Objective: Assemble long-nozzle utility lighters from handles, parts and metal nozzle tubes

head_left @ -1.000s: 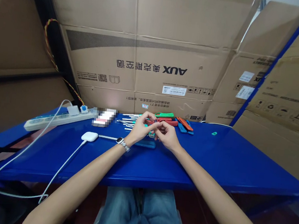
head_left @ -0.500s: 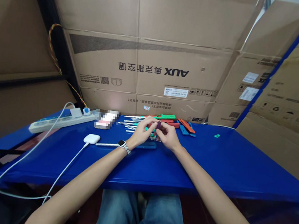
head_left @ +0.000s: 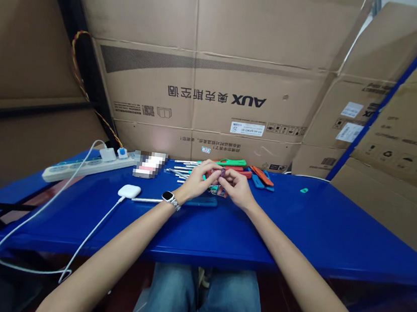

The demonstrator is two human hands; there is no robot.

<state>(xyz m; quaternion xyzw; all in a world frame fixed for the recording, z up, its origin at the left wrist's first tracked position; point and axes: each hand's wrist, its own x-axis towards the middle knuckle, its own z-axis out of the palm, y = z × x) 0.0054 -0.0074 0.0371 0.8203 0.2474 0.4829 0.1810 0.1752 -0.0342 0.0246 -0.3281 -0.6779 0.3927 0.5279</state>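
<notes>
2 narrow fingertip pinches, left hand (head_left: 201,180) and right hand (head_left: 239,187), hold small dark-purple piece (head_left: 222,173) between them, above glossy blue tabletop (head_left: 298,233). Piece shows plainer than 1 second ago, when fingers mostly hid it; pinch persists, so handling apparently continues. Thin silver metal rods (head_left: 182,168) behind left hand; blue-handled tool (head_left: 201,202) beneath it, on tabletop.

Single head view: looks forward, down across blue table (head_left: 291,227), cardboard (head_left: 262,31) beyond.
</notes>
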